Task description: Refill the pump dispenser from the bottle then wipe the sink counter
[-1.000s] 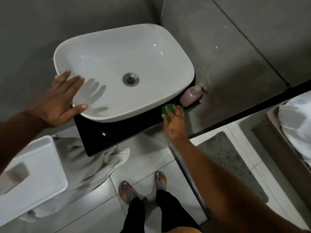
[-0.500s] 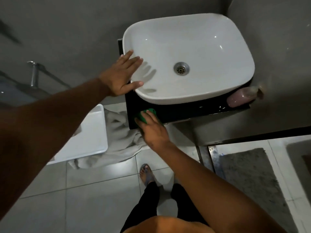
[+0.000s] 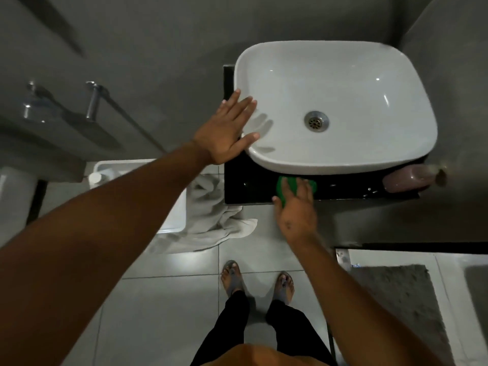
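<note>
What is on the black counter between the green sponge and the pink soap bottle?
Nothing stands there. In the head view, the black counter is bare between the green sponge, under the right hand, and the pink soap bottle, apart from small shiny specks.

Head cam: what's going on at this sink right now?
A person stands at a white ceramic vessel basin set on a glossy black counter. The right hand presses a green sponge flat on the counter's front strip, wiping. The left hand rests open against the basin's left rim. A pink pump dispenser sits at the counter's right end by the wall. A crumpled white towel lies on the tiled floor below.
</note>
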{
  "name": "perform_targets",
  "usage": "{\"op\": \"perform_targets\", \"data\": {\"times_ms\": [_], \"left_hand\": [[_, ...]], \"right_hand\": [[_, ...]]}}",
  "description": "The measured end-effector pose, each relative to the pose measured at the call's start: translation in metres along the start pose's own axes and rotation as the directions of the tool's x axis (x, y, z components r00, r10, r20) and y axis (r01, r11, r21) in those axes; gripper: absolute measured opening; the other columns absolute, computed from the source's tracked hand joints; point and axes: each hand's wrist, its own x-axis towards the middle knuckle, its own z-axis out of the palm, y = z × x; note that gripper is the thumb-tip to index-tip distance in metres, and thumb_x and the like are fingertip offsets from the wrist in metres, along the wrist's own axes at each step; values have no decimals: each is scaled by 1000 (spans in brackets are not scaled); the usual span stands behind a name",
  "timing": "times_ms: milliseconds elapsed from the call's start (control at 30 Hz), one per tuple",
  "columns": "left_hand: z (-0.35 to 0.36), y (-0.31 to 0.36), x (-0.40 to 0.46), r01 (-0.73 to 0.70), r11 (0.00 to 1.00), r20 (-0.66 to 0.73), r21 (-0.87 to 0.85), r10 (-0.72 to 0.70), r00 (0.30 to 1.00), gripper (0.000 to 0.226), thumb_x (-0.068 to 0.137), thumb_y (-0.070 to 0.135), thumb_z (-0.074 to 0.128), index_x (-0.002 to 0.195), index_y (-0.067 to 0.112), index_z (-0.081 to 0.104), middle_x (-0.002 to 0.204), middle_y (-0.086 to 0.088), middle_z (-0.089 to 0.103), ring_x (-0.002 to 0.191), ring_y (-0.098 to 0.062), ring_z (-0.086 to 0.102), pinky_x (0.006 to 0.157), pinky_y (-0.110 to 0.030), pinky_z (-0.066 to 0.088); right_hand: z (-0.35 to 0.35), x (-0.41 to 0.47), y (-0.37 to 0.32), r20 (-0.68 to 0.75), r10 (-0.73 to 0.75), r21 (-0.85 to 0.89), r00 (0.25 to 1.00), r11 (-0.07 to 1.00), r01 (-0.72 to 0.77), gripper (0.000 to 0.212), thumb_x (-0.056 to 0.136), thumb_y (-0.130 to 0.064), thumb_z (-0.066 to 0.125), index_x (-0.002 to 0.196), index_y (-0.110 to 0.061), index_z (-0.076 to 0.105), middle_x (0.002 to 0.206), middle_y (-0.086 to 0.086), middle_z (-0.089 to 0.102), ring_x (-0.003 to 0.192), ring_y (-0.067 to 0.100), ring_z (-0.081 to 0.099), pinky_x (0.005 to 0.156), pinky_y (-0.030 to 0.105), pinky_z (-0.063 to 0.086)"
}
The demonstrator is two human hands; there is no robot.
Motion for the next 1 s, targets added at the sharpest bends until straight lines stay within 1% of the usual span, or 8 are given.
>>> {"op": "perform_targets", "data": {"times_ms": [167, 233, 300, 400, 533, 733, 833, 1000], "left_hand": [[0, 0, -22, 115, 991, -68, -74, -120, 990, 83, 103, 60, 30, 163, 5, 17, 171, -16, 18, 160, -32, 8, 129, -50, 9], [2, -5, -59, 239, 953, -157, -184, -269, 950, 82, 103, 58, 36, 162, 3, 19, 170, -17, 20, 160, -31, 12, 130, -47, 11], [15, -14, -117, 445, 835, -225, -324, -524, 821, 79, 104, 55, 41, 162, 5, 21, 170, -15, 23, 159, -28, 15, 130, -45, 14], [49, -26, -218, 702, 575, -172, -420, -810, 561, 77, 104, 60, 39, 162, 11, 24, 168, -12, 30, 156, -29, 26, 126, -49, 27], [113, -39, -312, 839, 420, 3, -346, -894, 448, 87, 98, 67, 33, 160, 7, 26, 166, -17, 32, 156, -32, 26, 127, -46, 25], [173, -75, -330, 831, 521, -44, -193, -851, 524, 75, 103, 55, 39, 154, 1, 38, 159, -17, 43, 155, -35, 26, 128, -48, 19], [184, -87, -325, 845, 525, -53, -103, -851, 523, 70, 105, 53, 34, 155, 4, 37, 160, -15, 42, 156, -35, 24, 130, -49, 14], [189, -88, -324, 844, 534, -93, -50, -844, 528, 64, 107, 48, 34, 155, 5, 37, 160, -15, 42, 156, -36, 26, 128, -48, 11]], "right_hand": [[30, -1, -85, 184, -256, -75, 949, 959, 273, 62, 96, -23, 56, 154, -30, 37, 165, 8, 24, 154, 30, 14, 121, 44, 31], [36, 1, -103, 231, -314, -91, 921, 935, 342, 58, 97, -21, 54, 152, -31, 41, 165, 7, 25, 154, 29, 13, 119, 44, 33], [44, 1, -120, 260, -375, -51, 890, 915, 400, 54, 98, -19, 53, 150, -31, 44, 166, 5, 24, 155, 27, 11, 119, 44, 33], [70, -5, -161, 286, -495, 71, 821, 865, 497, 54, 97, -19, 56, 149, -31, 47, 166, 4, 27, 155, 26, 14, 119, 42, 31], [128, -2, -212, 254, -576, 183, 777, 817, 546, 51, 92, -13, 61, 142, -26, 57, 160, 8, 39, 151, 30, 27, 113, 44, 39], [226, 31, -237, 290, -572, 77, 767, 813, 577, 49, 94, -12, 57, 141, -24, 56, 155, 11, 41, 146, 32, 31, 110, 47, 44], [256, 37, -241, 335, -547, -31, 767, 808, 589, 45, 97, -14, 57, 142, -21, 53, 157, 14, 38, 147, 35, 29, 114, 50, 41], [262, 36, -245, 366, -510, -5, 778, 835, 550, 49, 101, -38, 54, 145, -16, 46, 164, 12, 29, 152, 34, 22, 120, 53, 31]]}}
